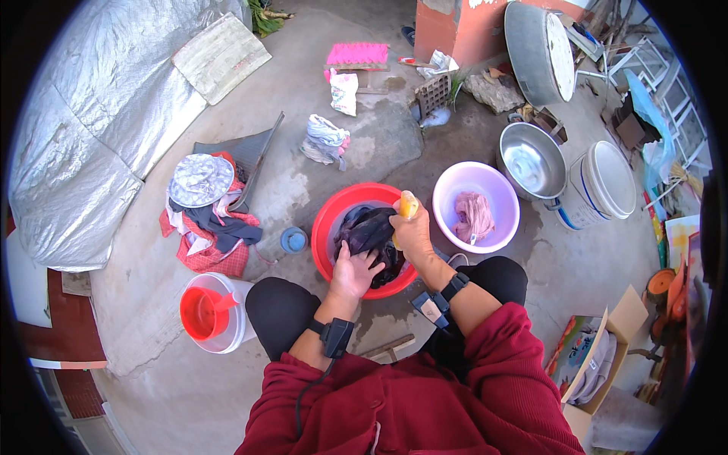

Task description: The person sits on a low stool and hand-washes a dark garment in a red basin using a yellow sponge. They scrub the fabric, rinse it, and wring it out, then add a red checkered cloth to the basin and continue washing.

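A red plastic basin [322, 227] stands on the ground between my knees, with wet dark garments [367, 227] lying in it. My right hand [414, 230] is closed around a yellow bar [408, 206] that looks like laundry soap, held over the basin's right side. Palm upward, my left hand [355, 272] rests at the near side of the dark cloth with its fingers spread. Cloth touches its thumb and fingers, and I see no firm grip. Just right of the red basin is a lilac basin [443, 213] holding a pink garment [474, 216].
To the left are a blue cup [294, 240], a white bucket [242, 318] with a red dipper [202, 313], and a clothes pile [213, 244]. A metal pot [532, 162] and lidded white bucket [597, 185] stand right. Bundled cloth [325, 142] lies ahead; a cardboard box [617, 341] sits lower right.
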`<state>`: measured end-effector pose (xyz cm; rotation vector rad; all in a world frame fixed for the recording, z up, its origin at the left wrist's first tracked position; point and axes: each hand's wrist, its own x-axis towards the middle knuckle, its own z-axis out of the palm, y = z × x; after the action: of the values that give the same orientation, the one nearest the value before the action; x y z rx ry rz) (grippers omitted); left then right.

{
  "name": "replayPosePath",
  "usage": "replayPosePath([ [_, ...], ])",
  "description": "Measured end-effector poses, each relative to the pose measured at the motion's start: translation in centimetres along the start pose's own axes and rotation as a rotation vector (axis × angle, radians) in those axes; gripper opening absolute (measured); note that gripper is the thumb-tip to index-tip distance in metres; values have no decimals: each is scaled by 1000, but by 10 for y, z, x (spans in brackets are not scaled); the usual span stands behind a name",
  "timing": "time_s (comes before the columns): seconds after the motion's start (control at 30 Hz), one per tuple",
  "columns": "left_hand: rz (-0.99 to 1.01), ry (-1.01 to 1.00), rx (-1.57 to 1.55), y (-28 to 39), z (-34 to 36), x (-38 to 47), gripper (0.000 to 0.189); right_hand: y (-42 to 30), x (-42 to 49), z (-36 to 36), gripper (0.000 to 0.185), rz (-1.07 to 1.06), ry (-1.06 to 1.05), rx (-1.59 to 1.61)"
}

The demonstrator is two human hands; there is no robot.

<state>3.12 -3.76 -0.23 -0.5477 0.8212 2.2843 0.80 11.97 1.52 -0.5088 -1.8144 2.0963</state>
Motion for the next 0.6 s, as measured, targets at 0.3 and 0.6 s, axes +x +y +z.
replayPosePath([
  [0.3, 694, 154, 1113, 10, -29, 3, 78, -76, 2, 5, 31, 187, -371, 276],
  [0.6, 505, -387, 1110, 52, 23, -15, 51, -89, 35, -13, 40, 160, -487, 524],
])
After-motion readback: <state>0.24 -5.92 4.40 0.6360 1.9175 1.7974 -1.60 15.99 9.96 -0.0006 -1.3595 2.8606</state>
